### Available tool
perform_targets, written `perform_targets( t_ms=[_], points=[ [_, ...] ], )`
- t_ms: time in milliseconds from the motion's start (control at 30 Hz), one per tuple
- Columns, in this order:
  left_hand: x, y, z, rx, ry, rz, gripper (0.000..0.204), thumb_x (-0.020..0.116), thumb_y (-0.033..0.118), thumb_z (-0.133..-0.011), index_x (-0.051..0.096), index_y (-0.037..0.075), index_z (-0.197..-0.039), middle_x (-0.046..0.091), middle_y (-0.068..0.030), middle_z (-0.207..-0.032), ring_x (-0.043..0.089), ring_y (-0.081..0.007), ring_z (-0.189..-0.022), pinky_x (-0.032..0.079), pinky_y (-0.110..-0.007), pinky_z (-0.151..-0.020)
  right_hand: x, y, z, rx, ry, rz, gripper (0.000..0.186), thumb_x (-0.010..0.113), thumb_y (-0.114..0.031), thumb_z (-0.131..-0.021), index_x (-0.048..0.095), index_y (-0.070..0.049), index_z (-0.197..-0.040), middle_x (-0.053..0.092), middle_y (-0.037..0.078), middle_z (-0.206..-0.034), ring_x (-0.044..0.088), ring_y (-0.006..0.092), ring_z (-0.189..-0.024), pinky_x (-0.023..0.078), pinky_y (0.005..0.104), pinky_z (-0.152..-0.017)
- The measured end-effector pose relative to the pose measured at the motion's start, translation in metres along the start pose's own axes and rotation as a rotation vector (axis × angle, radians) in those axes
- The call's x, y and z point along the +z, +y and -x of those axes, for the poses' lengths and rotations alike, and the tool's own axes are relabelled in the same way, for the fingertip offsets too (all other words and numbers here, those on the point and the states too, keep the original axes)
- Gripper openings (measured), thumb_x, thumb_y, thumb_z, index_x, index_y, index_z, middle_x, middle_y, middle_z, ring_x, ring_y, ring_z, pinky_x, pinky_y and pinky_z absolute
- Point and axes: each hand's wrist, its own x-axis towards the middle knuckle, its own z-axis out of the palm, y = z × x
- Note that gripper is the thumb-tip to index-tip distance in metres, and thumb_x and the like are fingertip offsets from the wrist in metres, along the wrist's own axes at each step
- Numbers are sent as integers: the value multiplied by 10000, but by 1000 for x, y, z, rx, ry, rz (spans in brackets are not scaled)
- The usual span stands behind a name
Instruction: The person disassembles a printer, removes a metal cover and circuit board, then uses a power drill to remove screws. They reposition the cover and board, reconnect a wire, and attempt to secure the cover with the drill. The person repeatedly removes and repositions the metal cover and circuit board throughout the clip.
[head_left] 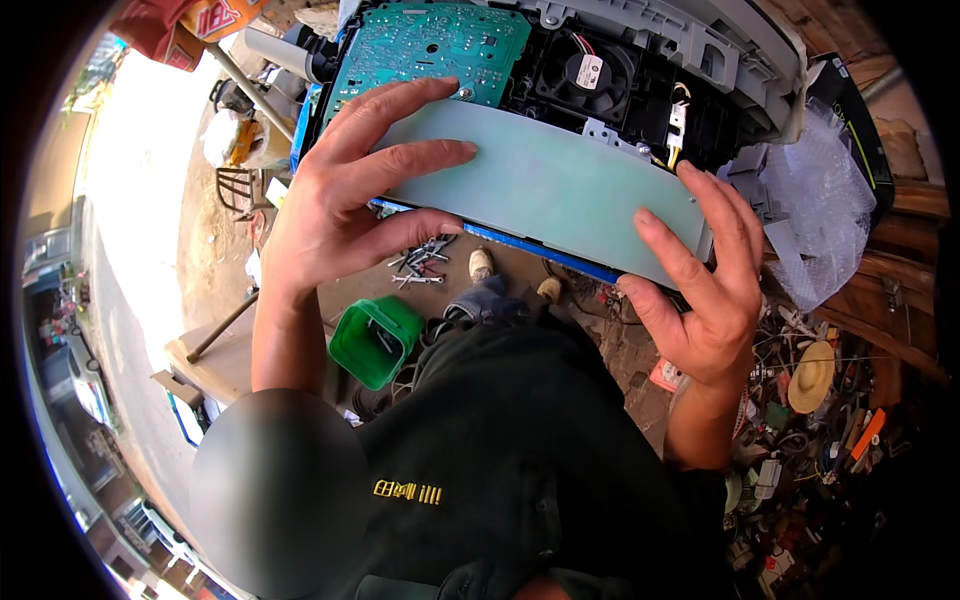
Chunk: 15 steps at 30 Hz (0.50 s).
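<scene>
A: What is the thing in the hands, and where is it?
B: It is a long panel (560, 195), and it lies across the front of an opened machine (690, 45), below the fan (590, 78). Its left part covers the lower edge of the green circuit board (430, 45).
A: How does the panel look?
B: It is pale, between white and light green. The face is smooth and cloudy, like frosted glass, with some softer green patches. The long edges look a little bent, but I cannot tell if this comes from the lens.
A: And the left hand?
B: The left hand (350, 185) grasps the left end of the panel. Two fingers are spread over the face and upper edge, and the thumb is at the lower edge.
A: The right hand also?
B: Yes, the right hand (710, 285) grasps the other end, with fingers on top and the thumb at the lower edge, near a blue strip (540, 248).
A: What is around?
B: Thin wires (680, 110) are near the right fingertips. A green bucket (375, 340) stands on the ground below.
</scene>
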Motion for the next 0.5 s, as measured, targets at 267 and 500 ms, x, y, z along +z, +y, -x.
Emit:
perform_targets(
  t_ms=[267,500],
  points=[
    [2,2,-1,-25,13,-3,604,930,394,-701,800,73,-1196,607,-258,-1483,614,-432,-1350,513,-512,-1087,5,1,3,-2,64,12,525,874,-222,-772,782,-106,-1275,655,271,-1360,631,454,-1165,522,527,-1007],
    [8,-5,2,-11,8,26,596,929,391,-707,801,75,-1195,603,-272,-1476,615,-454,-1337,519,-519,-1072,9,3,9,15,52,27,489,836,-259,-829,774,-92,-1285,641,287,-1391,621,457,-1213,509,525,-1040]
  ],
)
